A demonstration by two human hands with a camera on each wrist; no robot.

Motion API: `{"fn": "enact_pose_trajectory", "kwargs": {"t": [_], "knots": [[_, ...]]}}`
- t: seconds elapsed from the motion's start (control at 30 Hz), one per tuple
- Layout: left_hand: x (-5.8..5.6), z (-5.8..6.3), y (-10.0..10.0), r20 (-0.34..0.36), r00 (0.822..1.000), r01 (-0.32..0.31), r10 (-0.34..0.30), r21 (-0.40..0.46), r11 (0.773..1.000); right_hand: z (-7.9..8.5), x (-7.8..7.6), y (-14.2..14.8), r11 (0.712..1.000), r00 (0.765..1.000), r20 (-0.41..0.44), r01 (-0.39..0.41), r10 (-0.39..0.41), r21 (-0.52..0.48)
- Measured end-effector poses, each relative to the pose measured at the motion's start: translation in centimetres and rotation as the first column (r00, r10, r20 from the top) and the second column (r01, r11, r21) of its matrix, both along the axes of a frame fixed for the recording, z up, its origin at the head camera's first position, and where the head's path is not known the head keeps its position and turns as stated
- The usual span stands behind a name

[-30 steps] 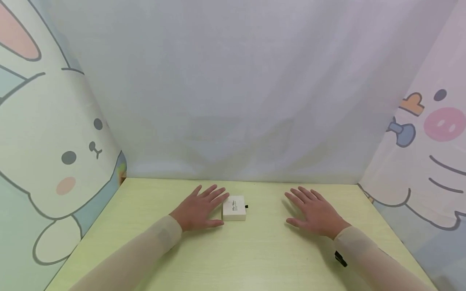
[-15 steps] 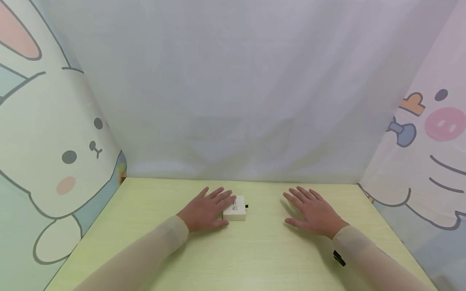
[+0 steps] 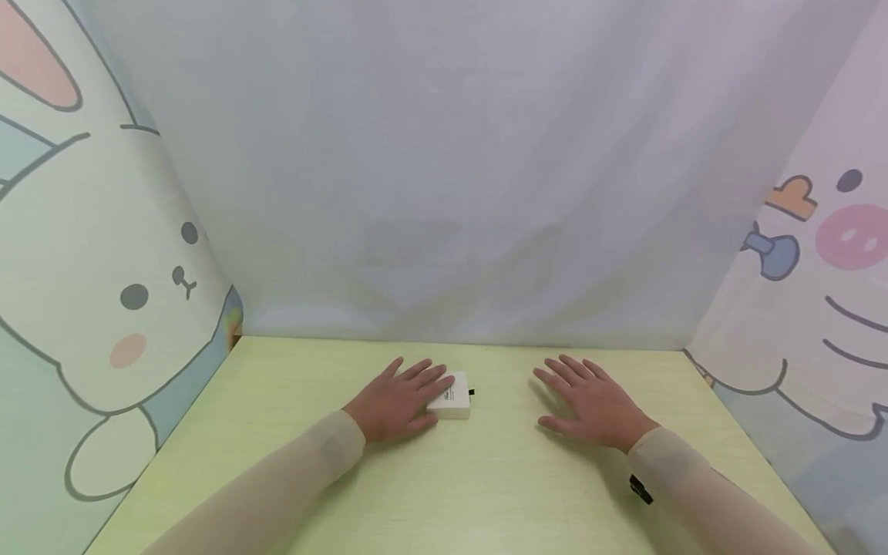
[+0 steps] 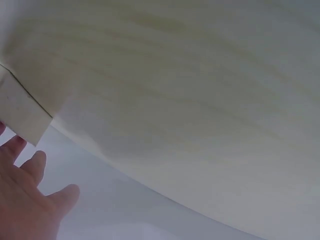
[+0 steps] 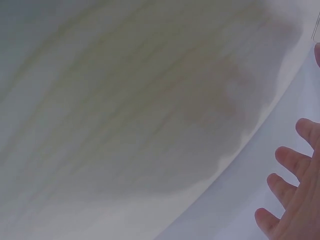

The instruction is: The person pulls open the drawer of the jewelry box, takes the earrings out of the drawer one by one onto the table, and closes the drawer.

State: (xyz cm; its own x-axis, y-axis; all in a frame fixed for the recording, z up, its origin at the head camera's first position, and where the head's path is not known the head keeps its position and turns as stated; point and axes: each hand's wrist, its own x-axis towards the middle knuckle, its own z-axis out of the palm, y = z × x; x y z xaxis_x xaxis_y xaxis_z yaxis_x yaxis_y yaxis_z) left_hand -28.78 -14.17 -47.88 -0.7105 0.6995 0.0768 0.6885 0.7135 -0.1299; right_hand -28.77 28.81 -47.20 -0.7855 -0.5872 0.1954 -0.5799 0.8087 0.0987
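A small flat white box (image 3: pixel 456 405) with dark lettering and a little black tab (image 3: pixel 472 392) on its right side lies on the table. My left hand (image 3: pixel 395 405) is spread palm down over the box's left part. Its fingers hide some of the lettering, and whether they touch the top I cannot tell. In the left wrist view, the box (image 4: pixel 22 107) appears beyond the fingertips of that hand (image 4: pixel 25 200). To the right, apart from the box, my right hand (image 3: pixel 597 408) is held with fingers extended and holds nothing. The right wrist view catches several of its fingers (image 5: pixel 290 162).
The pale wood-look table (image 3: pixel 486 493) ends at a light grey curtain (image 3: pixel 444 193). Cartoon-printed cloths stand at both sides, a rabbit (image 3: pixel 90 270) on the left and a pig (image 3: pixel 832 293) on the right. A black piece (image 3: pixel 641 489) shows under the right sleeve.
My left hand has moved right, from beside the box to over its left part. My right hand has drifted slightly left. The box stays in about the same place.
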Motion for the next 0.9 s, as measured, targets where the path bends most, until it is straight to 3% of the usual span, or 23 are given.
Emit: {"fn": "enact_pose_trajectory", "kwargs": {"t": [0.5,0.9], "knots": [[-0.1,-0.1,0.6,0.066,0.998,-0.025,0.023,0.028,0.999,-0.6,-0.6,-0.6,0.999,0.999,-0.032,-0.034,0.033,-0.011],[0.1,-0.2,0.8,0.040,0.999,-0.016,0.016,0.011,1.000,0.1,-1.0,-2.9,0.997,0.997,-0.019,-0.071,0.071,-0.010]]}}
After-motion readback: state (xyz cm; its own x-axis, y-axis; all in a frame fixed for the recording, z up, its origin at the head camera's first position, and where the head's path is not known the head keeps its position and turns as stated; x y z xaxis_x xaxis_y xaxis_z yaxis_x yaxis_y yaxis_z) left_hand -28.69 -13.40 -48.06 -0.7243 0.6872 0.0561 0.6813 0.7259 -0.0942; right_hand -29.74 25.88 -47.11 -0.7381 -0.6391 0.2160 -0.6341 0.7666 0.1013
